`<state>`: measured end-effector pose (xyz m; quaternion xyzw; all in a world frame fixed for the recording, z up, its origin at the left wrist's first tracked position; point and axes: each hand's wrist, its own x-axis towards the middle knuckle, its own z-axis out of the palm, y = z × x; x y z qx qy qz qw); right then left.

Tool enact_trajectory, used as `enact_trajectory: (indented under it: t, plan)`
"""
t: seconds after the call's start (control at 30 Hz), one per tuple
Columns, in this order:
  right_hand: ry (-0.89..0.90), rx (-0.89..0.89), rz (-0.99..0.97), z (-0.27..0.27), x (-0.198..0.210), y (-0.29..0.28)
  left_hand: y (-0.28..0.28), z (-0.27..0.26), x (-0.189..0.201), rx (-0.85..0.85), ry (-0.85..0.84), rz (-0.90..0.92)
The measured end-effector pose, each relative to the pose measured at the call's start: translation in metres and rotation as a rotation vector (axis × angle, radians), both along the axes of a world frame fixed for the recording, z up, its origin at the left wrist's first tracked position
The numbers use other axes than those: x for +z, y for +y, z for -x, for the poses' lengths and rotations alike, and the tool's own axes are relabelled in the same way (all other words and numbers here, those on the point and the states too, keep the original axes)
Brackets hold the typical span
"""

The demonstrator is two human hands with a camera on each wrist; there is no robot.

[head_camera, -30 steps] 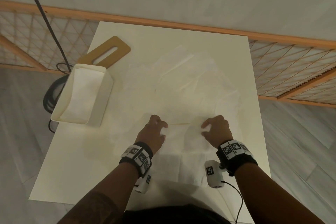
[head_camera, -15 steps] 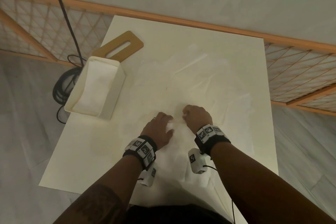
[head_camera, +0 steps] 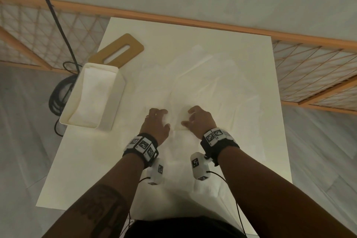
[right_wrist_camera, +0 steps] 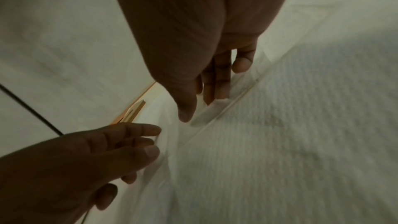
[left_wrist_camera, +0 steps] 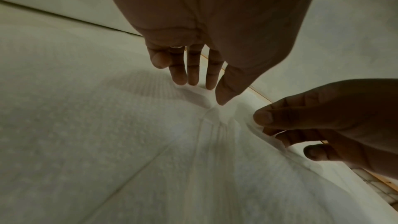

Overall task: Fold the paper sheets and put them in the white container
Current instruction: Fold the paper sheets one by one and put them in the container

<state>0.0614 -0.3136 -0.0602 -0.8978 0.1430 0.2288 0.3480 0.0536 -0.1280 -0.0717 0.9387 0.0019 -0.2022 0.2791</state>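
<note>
White table (head_camera: 81, 160): fills the centre of the head view, its far edge running along an orange-framed mesh barrier (head_camera: 309, 75) at the top and right; bare tabletop shows along the left and lower-left margins. Paper sheets (head_camera: 202, 87): thin, creased, overlapping, spread over the centre and right of the table, reaching nearly to its right edge and to the lower edge of the frame. White container (head_camera: 114, 94): open-topped, left of centre at the table's left edge, apart from both hands, with white paper lying inside. Tan slotted board (head_camera: 133, 44): upper left, its near end behind the container. Left hand (head_camera: 155, 126): centre of frame, fingers extended and slightly spread, tips resting on a raised ridge of paper, as the left wrist view (left_wrist_camera: 189, 67) confirms. Right hand (head_camera: 201, 120): just beside the left, a narrow gap of paper between them; fingers loosely curved, thumb and fingertips lying on a paper fold (right_wrist_camera: 206, 110).
</note>
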Motion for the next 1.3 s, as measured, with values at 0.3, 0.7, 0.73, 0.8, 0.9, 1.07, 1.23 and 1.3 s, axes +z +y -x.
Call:
enact_trajectory:
  t: [0.3, 0.7, 0.73, 0.8, 0.9, 1.07, 1.23, 1.3]
  plan:
    - [-0.085, -0.095, -0.084, -0.006, 0.008, -0.006, -0.007, 0.005, -0.003, -0.084, -0.101, -0.066]
    - [-0.311, -0.37, -0.275, -0.026, 0.031, -0.026, -0.005, 0.014, -0.005, -0.025, -0.057, -0.123]
    - [-0.337, -0.385, -0.298, -0.027, 0.034, -0.027, -0.004, 0.015, -0.005, -0.026, -0.055, -0.129]
    - [-0.412, -0.493, -0.32, -0.03, 0.039, -0.028, -0.004, 0.015, -0.005, -0.023, -0.049, -0.14]
    - [-0.339, -0.57, -0.443, -0.032, 0.04, -0.03, -0.005, 0.014, -0.005, -0.017, -0.033, -0.157]
    - [-0.158, -0.295, -0.274, -0.03, 0.046, -0.035, -0.006, 0.014, -0.005, -0.017, -0.014, -0.168]
    - [-0.308, -0.411, -0.291, -0.028, 0.049, -0.047, -0.004, 0.015, -0.006, -0.016, 0.003, -0.193]
    - [-0.33, -0.463, -0.272, -0.028, 0.048, -0.054, -0.004, 0.013, -0.006, -0.026, 0.008, -0.198]
